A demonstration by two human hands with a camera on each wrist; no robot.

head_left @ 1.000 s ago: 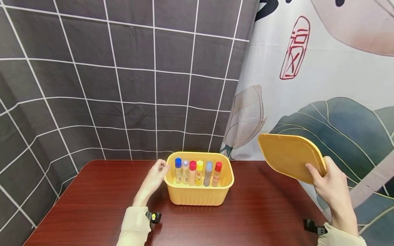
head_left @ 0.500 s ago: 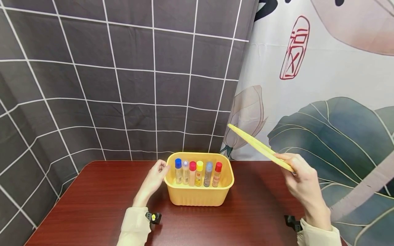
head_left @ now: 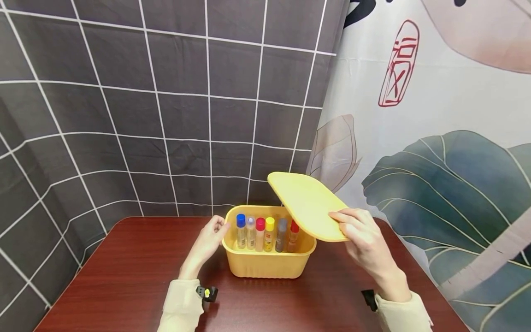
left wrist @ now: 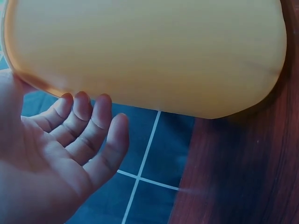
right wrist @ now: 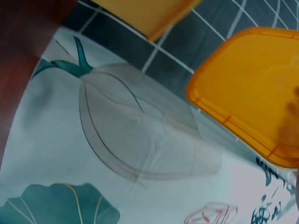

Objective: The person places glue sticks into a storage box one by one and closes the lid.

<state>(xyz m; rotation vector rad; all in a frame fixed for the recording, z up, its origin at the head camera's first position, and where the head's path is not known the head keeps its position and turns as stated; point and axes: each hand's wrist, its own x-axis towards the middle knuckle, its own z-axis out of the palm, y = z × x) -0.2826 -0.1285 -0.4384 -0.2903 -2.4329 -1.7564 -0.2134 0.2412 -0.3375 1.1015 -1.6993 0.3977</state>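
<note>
A yellow plastic bin [head_left: 269, 266] stands on the table, and its outer wall [left wrist: 149, 56] fills the top of the left wrist view. Inside, several small clear bottles stand upright in a row, among them a blue-capped bottle [head_left: 241, 230] and a yellow-capped bottle [head_left: 268, 233]. My left hand [head_left: 207, 240] holds the bin's left rim, thumb at the edge and fingers curled by the outer wall. The yellow lid [head_left: 309, 200] is tilted above the bin's right side, overlapping the two rightmost bottles. My right hand [head_left: 367, 237] grips the lid's right end, thumb mostly hidden beneath.
The dark red wooden table [head_left: 124, 276] runs under both arms. Behind it hangs a grey curtain [head_left: 174, 115] with a white grid. A white cloth [head_left: 439, 106] printed with leaves and a flower hangs at the right.
My right hand has carried the lid leftward from the far right to over the bin, turning it from underside-showing through edge-on to top-showing. My left hand and the bin have stayed put.
</note>
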